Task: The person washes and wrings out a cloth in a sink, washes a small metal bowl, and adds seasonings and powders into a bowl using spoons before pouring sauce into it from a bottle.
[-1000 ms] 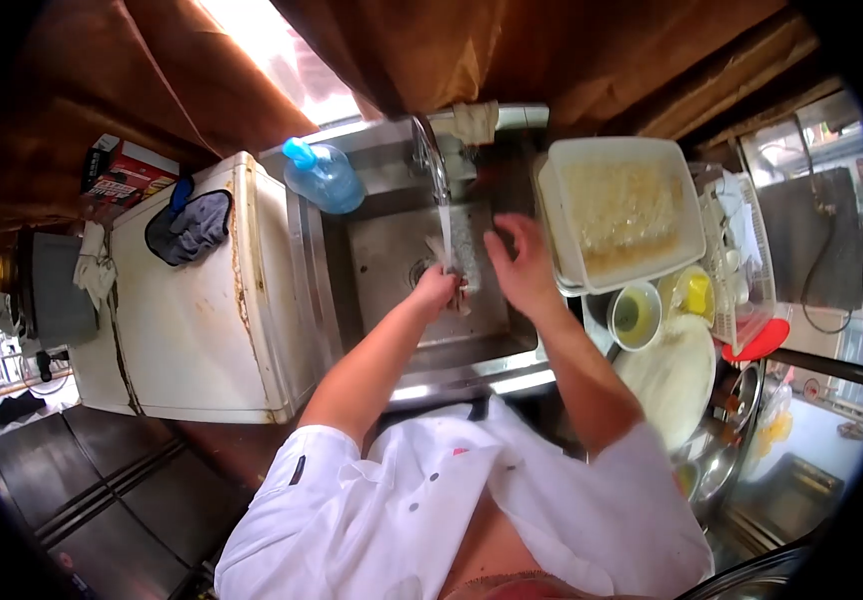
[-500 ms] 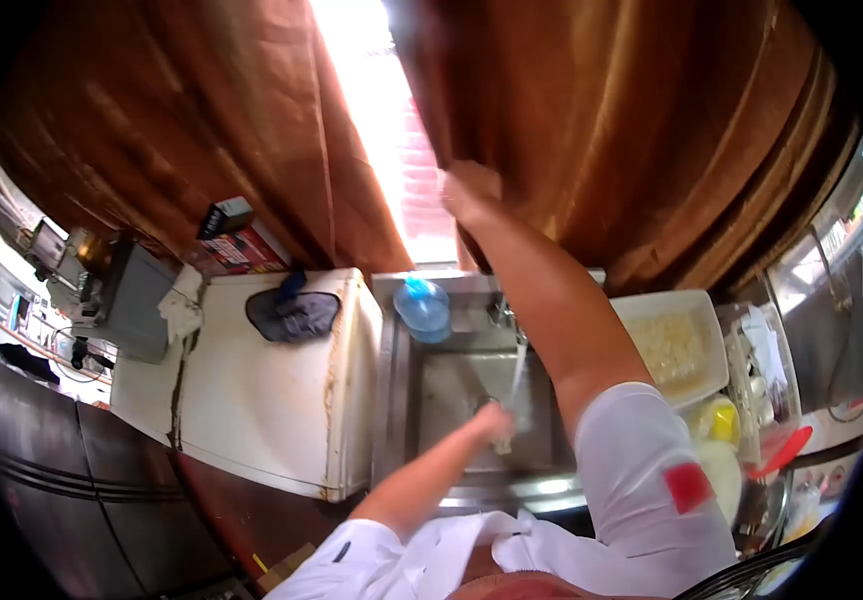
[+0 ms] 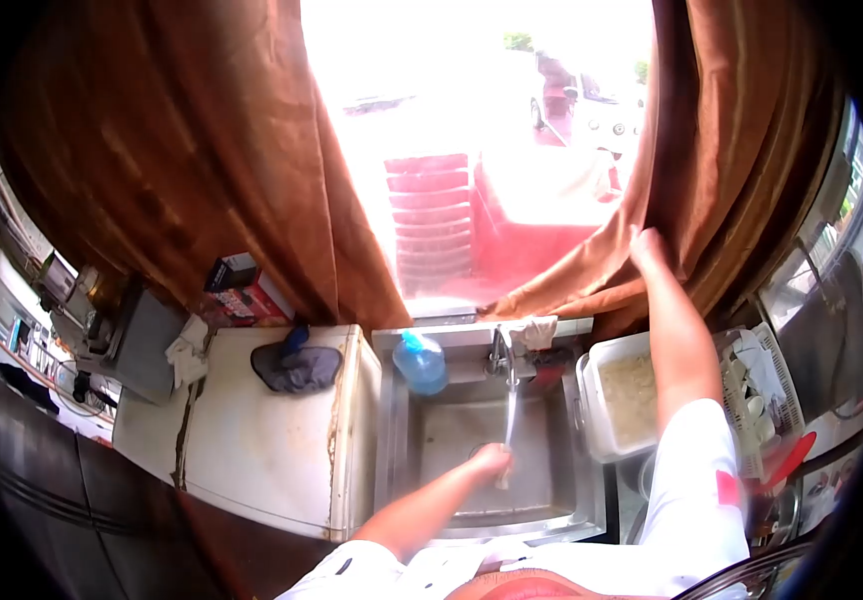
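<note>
My right hand [image 3: 644,242] is closed on the edge of the brown curtain [image 3: 727,170], with the arm stretched out to the right. Over the metal sink [image 3: 562,425] my left hand [image 3: 495,462] is closed in the stream of running water [image 3: 513,410]. Something small and pale shows just below its fingers, and I cannot tell what it is. The water falls from a chrome faucet [image 3: 500,350] at the back of the sink. A blue plastic jug [image 3: 420,364] stands on the sink's back left corner.
A white appliance [image 3: 252,445] with a dark cloth [image 3: 297,367] on it stands left of the sink. To the right are a tub of pale contents [image 3: 629,395] and a basket of utensils [image 3: 764,390]. Beyond the window stand red chairs [image 3: 430,215].
My right hand has pulled the curtain to the right, widening the gap and uncovering the window. My left hand stays under the water in the sink.
</note>
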`<state>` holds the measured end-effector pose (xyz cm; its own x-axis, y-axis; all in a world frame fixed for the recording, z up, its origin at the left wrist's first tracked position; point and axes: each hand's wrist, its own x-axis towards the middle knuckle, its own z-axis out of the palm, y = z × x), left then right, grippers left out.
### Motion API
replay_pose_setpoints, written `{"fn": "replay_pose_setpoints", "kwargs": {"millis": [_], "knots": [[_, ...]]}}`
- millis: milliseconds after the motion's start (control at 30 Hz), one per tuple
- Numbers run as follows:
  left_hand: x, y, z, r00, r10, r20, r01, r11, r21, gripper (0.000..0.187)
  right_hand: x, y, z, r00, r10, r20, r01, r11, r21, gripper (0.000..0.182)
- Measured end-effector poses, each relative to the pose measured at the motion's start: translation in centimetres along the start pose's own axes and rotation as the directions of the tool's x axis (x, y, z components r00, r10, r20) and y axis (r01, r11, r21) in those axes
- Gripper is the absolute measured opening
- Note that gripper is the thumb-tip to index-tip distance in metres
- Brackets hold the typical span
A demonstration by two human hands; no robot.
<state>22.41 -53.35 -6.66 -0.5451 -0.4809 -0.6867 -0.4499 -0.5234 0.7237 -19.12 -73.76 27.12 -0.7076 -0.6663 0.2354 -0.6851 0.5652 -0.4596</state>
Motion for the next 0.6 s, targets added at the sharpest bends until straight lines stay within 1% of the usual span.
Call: {"fn": "replay_pose_setpoints", "kwargs": {"millis": [33,67,100,133,167,200,233,267,300,333,367,400,433,467,500,533,567,600], "knots": [[0.3,0.2,0.1,1.0,-0.01,0.024,0.01,1.0,0.008,0.015,0.1,-0.1,1.2,0.997,-0.045,0.066,0.036,0.992,0.123,0.06],[0.5,0.3,0.4,1.0,-0.015,0.026,0.015,1.0,-0.003,0.015,-0.8,-1.1,2.3,0.993,-0.026,0.114,0.006,0.985,0.172,0.062],[0.6,0.6,0.7,0.999,-0.019,0.028,0.02,1.0,-0.014,0.015,-2.3,-2.6,2.8,0.987,-0.117,0.113,0.102,0.986,0.128,0.063],[0.7,0.7,1.0,0.999,-0.026,0.029,0.026,0.999,-0.027,0.015,-2.9,-3.7,4.8,0.977,-0.195,0.084,0.187,0.978,0.091,0.064],[0.6,1.0,1.2,0.999,-0.034,0.031,0.035,0.999,-0.027,0.015,-4.0,-5.1,6.2,0.961,-0.258,0.094,0.236,0.952,0.196,0.067],[0.4,1.4,1.3,0.999,-0.044,0.033,0.045,0.999,-0.029,0.015,-5.5,-6.7,6.7,0.94,-0.325,0.1,0.304,0.935,0.183,0.068],[0.1,1.6,1.6,0.998,-0.053,0.035,0.055,0.998,-0.034,0.015,-7.0,-8.2,6.9,0.918,-0.382,0.107,0.351,0.908,0.23,0.069],[-0.1,1.8,1.8,0.998,-0.05,0.031,0.051,0.997,-0.055,0.015,-7.7,-9.6,7.3,0.9,-0.382,0.21,0.313,0.901,0.301,0.069],[-0.2,2.1,1.9,0.999,-0.042,0.026,0.043,0.996,-0.077,0.014,-8.0,-10.7,9.3,0.891,-0.397,0.222,0.313,0.889,0.334,0.07],[-0.3,2.2,2.0,0.999,-0.032,0.018,0.034,0.994,-0.1,0.014,-9.0,-12.2,10.1,0.888,-0.415,0.197,0.328,0.873,0.361,0.071],[-0.3,2.2,2.0,0.999,-0.032,0.025,0.034,0.994,-0.103,0.014,-10.7,-14.2,9.3,0.865,-0.473,0.169,0.401,0.852,0.336,0.072],[-0.3,2.0,2.0,0.999,-0.032,0.03,0.035,0.993,-0.11,0.014,-11.5,-16.0,10.1,0.853,-0.48,0.206,0.376,0.838,0.397,0.07],[-0.3,1.8,2.0,0.999,-0.03,0.035,0.034,0.992,-0.119,0.015,-12.8,-17.8,10.1,0.82,-0.542,0.182,0.408,0.777,0.48,0.068],[-0.6,1.6,1.9,0.999,-0.01,0.034,0.014,0.992,-0.125,0.014,-13.3,-19.7,12.7,0.81,-0.553,0.197,0.393,0.761,0.516,0.062],[-1.0,1.5,1.8,0.999,0.011,0.031,-0.007,0.992,-0.13,0.014,-14.7,-21.7,14.0,0.769,-0.601,0.218,0.361,0.69,0.628,0.046],[-1.3,1.4,1.6,0.999,0.034,0.026,-0.03,0.99,-0.136,0.014,-16.2,-24.1,14.6,0.747,-0.592,0.304,0.345,0.735,0.584,0.04],[-1.8,1.4,1.4,1.0,0.01,0.0,-0.01,0.997,-0.075,0.013,-18.6,-26.2,13.1,0.762,-0.592,0.262,0.35,0.717,0.603,0.04],[-2.5,1.5,1.2,1.0,-0.013,-0.027,0.013,1.0,-0.013,0.013,-19.8,-28.2,14.9,0.732,-0.671,0.122,0.528,0.671,0.521,0.054]]}}
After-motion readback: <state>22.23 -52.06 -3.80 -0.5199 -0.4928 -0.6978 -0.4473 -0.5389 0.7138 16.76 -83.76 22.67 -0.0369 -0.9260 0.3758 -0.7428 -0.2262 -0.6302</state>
